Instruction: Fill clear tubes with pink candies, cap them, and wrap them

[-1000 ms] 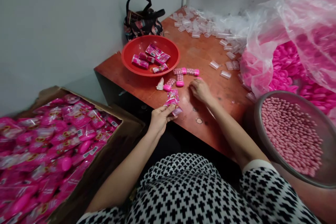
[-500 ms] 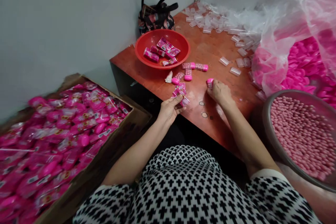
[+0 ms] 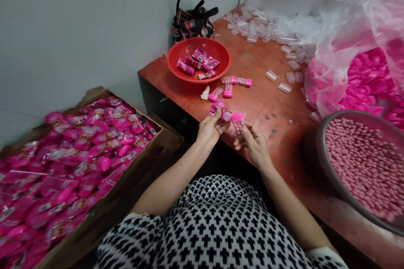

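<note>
Between thumb and fingers, my left hand [image 3: 209, 129] pinches a pink printed plastic wrapper [image 3: 225, 114] near the table's front edge. My right hand [image 3: 254, 142] grips a clear tube of pink candy balls [image 3: 238, 122] by its lower part, its pink cap facing up. The tube is close beside the wrapper; whether they touch I cannot tell. Just beyond my left hand lie more pink wrappers [image 3: 217, 104]. Several capped candy tubes [image 3: 227, 89] rest on the table behind them, next to a crumpled white scrap [image 3: 205, 93].
A red bowl [image 3: 172, 69] with pink wrappers stands at the back left, before a dark handbag [image 3: 193, 25]. Clear empty tubes [image 3: 252, 29] and a plastic bag of pink caps [image 3: 362, 80] lie right. A tub of candy balls [image 3: 362, 164] is nearest right; a carton of packets [image 3: 94, 147] stands left.
My right hand has lifted the candy tube off the table and brought it left, beside the wrapper in my left hand. The view has shifted slightly.
</note>
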`<move>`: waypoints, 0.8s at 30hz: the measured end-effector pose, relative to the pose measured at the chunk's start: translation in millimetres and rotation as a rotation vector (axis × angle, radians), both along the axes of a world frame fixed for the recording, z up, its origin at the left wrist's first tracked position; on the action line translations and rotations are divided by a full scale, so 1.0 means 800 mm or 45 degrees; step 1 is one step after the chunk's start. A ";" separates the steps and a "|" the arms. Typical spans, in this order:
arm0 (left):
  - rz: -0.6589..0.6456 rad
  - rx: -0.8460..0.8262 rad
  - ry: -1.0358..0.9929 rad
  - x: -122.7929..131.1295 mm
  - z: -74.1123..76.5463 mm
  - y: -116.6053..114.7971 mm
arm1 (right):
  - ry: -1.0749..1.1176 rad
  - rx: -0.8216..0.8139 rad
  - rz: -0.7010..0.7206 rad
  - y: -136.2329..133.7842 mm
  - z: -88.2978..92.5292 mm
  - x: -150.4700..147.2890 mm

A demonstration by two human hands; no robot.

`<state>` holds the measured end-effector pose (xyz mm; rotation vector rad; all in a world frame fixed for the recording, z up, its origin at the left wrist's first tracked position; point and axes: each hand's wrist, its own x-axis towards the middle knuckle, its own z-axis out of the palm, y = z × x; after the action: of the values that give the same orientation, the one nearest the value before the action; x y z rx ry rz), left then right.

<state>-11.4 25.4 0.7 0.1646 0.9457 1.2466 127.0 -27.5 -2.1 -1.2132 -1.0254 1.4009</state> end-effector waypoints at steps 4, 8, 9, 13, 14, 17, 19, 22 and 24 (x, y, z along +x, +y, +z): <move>-0.013 0.032 -0.050 0.008 -0.003 -0.002 | 0.088 -0.024 -0.114 -0.010 -0.003 -0.020; -0.050 0.072 -0.059 0.010 -0.005 0.000 | 0.168 -0.035 -0.076 -0.008 -0.005 -0.019; -0.054 0.078 -0.058 0.011 -0.004 0.000 | 0.192 -0.037 -0.066 -0.008 -0.006 -0.018; -0.114 0.107 -0.017 0.013 0.000 0.001 | 0.185 0.013 -0.127 -0.008 -0.009 -0.018; -0.136 0.120 0.005 0.013 0.001 0.000 | 0.164 0.030 -0.138 -0.008 -0.010 -0.019; -0.174 0.178 0.063 0.015 0.004 0.000 | 0.116 0.057 -0.128 -0.008 -0.012 -0.019; -0.196 0.230 0.073 0.016 0.004 0.001 | 0.107 0.067 -0.128 -0.007 -0.014 -0.018; -0.259 0.272 0.074 0.019 0.004 0.002 | 0.105 0.093 -0.136 -0.006 -0.016 -0.017; -0.301 0.253 0.089 0.021 0.004 0.002 | 0.093 0.117 -0.130 -0.006 -0.017 -0.017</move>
<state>5.6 27.2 4.2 0.4664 0.8347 1.1187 113.2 -32.5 -16.1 -1.1241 -0.9537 1.2959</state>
